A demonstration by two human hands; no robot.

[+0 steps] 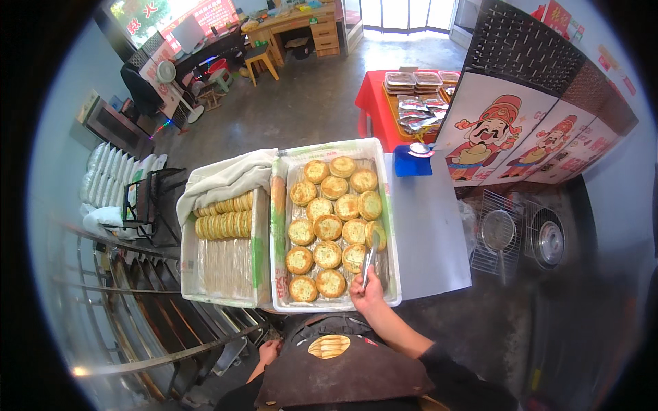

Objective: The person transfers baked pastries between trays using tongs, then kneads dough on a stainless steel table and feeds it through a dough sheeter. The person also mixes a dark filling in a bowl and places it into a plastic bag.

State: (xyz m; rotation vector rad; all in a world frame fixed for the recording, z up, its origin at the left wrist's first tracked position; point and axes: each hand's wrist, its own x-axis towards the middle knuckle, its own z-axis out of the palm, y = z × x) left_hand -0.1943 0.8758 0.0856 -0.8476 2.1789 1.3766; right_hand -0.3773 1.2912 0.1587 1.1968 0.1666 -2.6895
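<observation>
My right hand (pixel 369 293) is closed around metal tongs (pixel 371 259). The tips of the tongs are at a round golden flatbread (pixel 375 233) along the right side of a white foam box (pixel 393 291); whether they pinch it, I cannot tell. Several more browned flatbreads (pixel 327 227) lie in loose rows on the box's plastic lining. Low beside my body hangs my left hand (pixel 270 351), near a metal rack, its fingers too small and hidden to read.
Left of it, a second foam box (pixel 260 274) holds stacked flatbreads (pixel 224 225) partly under a cloth (pixel 229 179). A blue container (pixel 412 163) stands on the pale tabletop (pixel 428 240). Packaged food (pixel 418 109) sits on a red-covered table. The metal rack (pixel 164 356) flanks my left.
</observation>
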